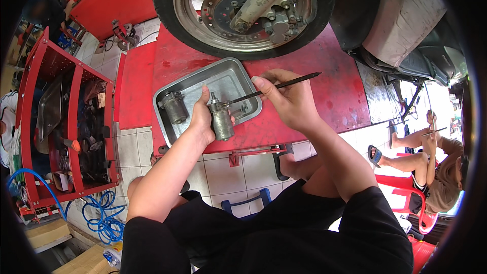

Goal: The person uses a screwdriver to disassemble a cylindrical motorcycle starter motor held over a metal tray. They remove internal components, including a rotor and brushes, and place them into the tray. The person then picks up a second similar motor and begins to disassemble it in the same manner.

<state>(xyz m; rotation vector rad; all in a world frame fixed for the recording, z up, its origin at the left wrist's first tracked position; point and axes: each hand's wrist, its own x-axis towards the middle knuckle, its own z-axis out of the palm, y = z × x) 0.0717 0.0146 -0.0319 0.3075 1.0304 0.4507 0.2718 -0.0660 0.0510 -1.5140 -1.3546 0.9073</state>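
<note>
My left hand (202, 122) grips a dull metal cylindrical part (223, 124) with a threaded stud on top, held upright over the near edge of a steel tray (195, 74). My right hand (289, 101) pinches a long, thin dark rod (305, 78) whose lower-left end meets the top of that part, beside the stud. A second, similar cylinder (176, 109) stands in the tray to the left. The tray sits on a red metal platform (335, 91).
A motorcycle wheel (176, 15) with brake disc stands behind the tray. A red tool cart (76, 157) and coiled blue hose (104, 223) are at left. Another person (441, 172) sits on a red chair at right; a second person (48, 18) is at upper left.
</note>
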